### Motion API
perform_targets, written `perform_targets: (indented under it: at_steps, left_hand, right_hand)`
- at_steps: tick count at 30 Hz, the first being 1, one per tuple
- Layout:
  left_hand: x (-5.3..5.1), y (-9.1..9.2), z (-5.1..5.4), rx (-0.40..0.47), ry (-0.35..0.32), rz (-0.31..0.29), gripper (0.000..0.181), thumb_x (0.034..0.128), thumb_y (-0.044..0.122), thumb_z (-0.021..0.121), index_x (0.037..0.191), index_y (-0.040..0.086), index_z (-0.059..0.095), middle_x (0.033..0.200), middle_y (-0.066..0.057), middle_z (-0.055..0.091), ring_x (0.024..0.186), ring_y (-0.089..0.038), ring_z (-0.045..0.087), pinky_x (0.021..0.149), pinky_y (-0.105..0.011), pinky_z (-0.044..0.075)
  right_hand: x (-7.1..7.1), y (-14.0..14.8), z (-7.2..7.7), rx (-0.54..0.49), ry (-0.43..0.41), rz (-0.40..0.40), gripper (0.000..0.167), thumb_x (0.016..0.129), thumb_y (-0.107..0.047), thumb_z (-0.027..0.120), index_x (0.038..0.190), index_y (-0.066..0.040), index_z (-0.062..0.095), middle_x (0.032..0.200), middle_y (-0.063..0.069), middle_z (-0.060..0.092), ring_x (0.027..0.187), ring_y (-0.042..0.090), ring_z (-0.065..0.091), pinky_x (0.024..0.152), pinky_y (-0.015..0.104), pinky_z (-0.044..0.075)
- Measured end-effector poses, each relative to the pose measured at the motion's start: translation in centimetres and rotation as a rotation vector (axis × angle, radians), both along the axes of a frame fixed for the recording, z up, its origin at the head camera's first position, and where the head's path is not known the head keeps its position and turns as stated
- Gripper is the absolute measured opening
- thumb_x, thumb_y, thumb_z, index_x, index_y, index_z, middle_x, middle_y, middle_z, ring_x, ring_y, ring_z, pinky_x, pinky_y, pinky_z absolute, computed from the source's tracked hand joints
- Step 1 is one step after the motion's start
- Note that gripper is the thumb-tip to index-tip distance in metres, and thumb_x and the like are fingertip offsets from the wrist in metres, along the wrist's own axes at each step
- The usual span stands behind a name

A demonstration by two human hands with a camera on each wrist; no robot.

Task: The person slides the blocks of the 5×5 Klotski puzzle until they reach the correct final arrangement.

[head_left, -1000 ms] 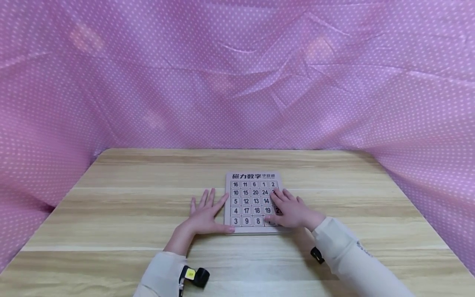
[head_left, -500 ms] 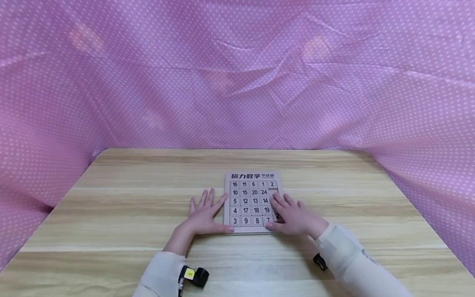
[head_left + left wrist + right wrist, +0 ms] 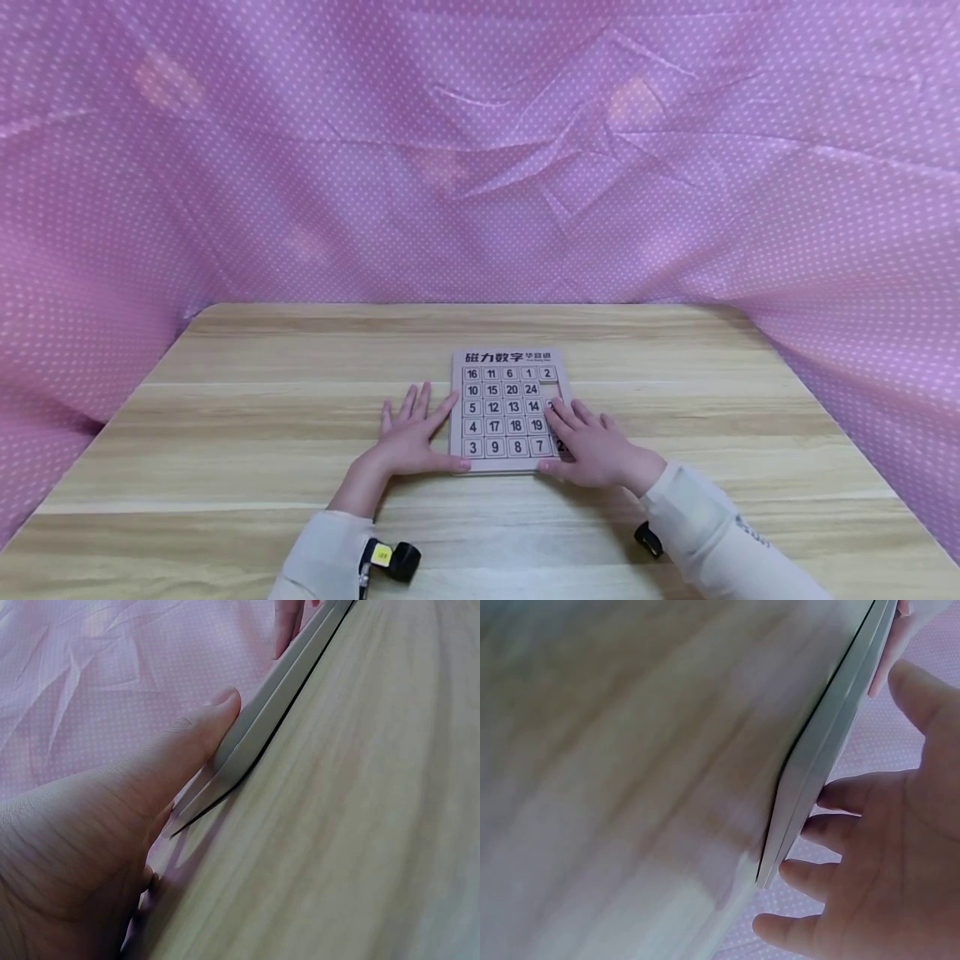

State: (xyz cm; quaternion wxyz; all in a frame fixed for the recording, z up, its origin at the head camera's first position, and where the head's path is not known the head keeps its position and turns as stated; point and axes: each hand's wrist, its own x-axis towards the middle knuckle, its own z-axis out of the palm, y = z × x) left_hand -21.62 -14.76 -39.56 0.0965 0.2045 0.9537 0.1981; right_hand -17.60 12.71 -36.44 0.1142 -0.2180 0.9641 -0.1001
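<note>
A flat, pale grey, rectangular number-puzzle board (image 3: 498,467) lies on the pale wood-grain table (image 3: 262,408). My left grip (image 3: 407,444), released and spread, touches the board's left side; my right grip (image 3: 595,451), also released, rests straight-fingered over the board's right column. I judge this a tile-sliding step; next calls for a light push into the board's gap (image 3: 550,390), though which tile I touch is hard to tell.
</note>
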Motion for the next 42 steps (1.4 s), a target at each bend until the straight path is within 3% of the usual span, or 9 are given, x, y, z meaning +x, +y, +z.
perform_targets:
  at_steps: [18, 31, 42]
  left_hand:
    - [0.0, 0.0, -0.2, -0.001, 0.001, 0.005, 0.104, 0.0527, 0.076, 0.054, 0.138, 0.03, 0.015, 0.141, -0.017, -0.001, 0.127, -0.031, -0.009, 0.093, -0.054, -0.013]
    - [0.2, 0.1, -0.2, -0.011, 0.01, -0.01, 0.102, 0.0547, 0.076, 0.051, 0.138, 0.029, 0.016, 0.141, -0.018, 0.001, 0.126, -0.032, -0.007, 0.093, -0.056, -0.011]
    - [0.2, 0.1, -0.2, -0.008, 0.007, -0.006, 0.102, 0.0545, 0.077, 0.051, 0.138, 0.031, 0.014, 0.141, -0.017, 0.0, 0.127, -0.031, -0.008, 0.093, -0.056, -0.012]
  right_hand:
    - [-0.4, -0.9, 0.7, -0.011, -0.008, 0.023, 0.077, 0.082, -0.055, 0.044, 0.134, -0.002, 0.026, 0.14, 0.015, 0.018, 0.124, 0.038, 0.013, 0.093, 0.059, 0.014]
    - [-3.1, -6.9, 0.7, 0.015, -0.046, 0.062, 0.075, 0.083, -0.059, 0.036, 0.137, -0.009, 0.023, 0.141, 0.008, 0.016, 0.126, 0.032, 0.01, 0.095, 0.056, 0.011]
    - [-3.9, -7.2, 0.3, 0.074, -0.062, 0.029, 0.074, 0.082, -0.06, 0.034, 0.138, -0.014, 0.019, 0.142, 0.005, 0.011, 0.127, 0.031, 0.006, 0.095, 0.057, 0.008]
